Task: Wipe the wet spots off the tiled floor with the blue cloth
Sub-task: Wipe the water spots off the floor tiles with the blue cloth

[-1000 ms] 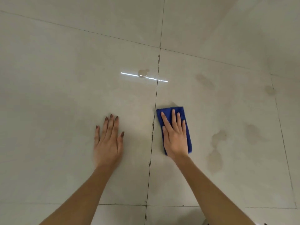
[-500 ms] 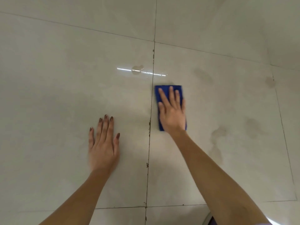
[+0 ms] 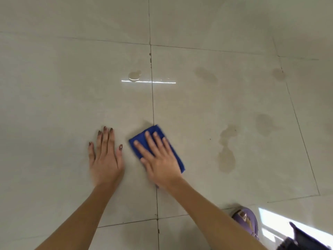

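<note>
The right hand (image 3: pixel 160 159) lies flat on the cloth (image 3: pixel 142 138), fingers straight and spread, pressing it to the floor (image 3: pixel 54 87) without gripping it. The cloth sits under that palm, across the grout line (image 3: pixel 153 105). The left hand (image 3: pixel 106 159) rests just beside it, fingers straight and close together, bracing on bare tile. Since nothing pinches the cloth, a hard push could let it bunch or slide out from under the palm. A quick pass would likely smear water rather than lift it. The braced hand could also skid if it reaches wet tile. The nearest puddle (image 3: pixel 226 159) lies off to the right of the right hand, apart from the cloth, with another spot (image 3: pixel 264 123) beyond it. Ahead of the fingers are a bright puddle (image 3: pixel 134 76) and two faint marks (image 3: pixel 204 73) (image 3: pixel 278 74). Glare crosses the bright puddle and blurs its edge, and the faint marks could be water or dried stain. Whether the tile beneath the cloth is wet is hidden. By the right forearm, a purple object (image 3: pixel 246 219) and a dark shape (image 3: pixel 302 239) are cut off and unreadable.
</note>
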